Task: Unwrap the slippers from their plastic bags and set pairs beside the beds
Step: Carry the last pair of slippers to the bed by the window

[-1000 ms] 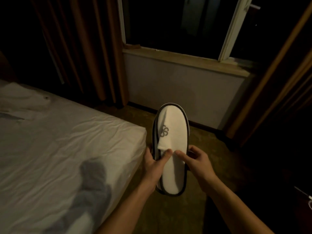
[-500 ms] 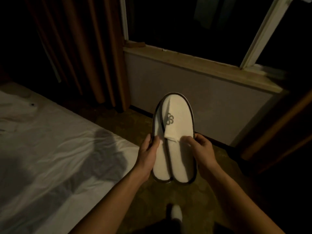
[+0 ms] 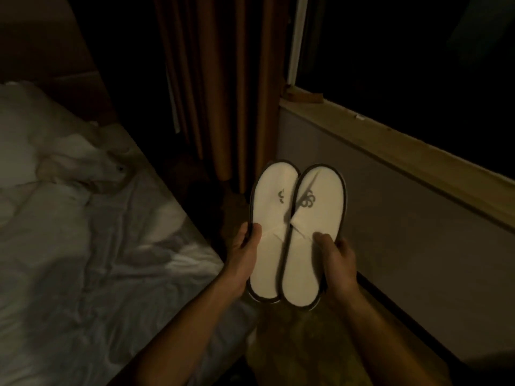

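With both slippers unwrapped, I hold the left slipper (image 3: 269,246) clamped in the left hand (image 3: 242,256) and the right slipper (image 3: 312,246) in the right hand (image 3: 338,263), above the floor (image 3: 303,344) beside the bed (image 3: 97,260). Next move: lower the pair, side by side.

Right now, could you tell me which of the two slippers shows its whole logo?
The right slipper, held by the right hand. Its edge overlaps the left slipper, held by the left hand, hiding part of that one's logo.
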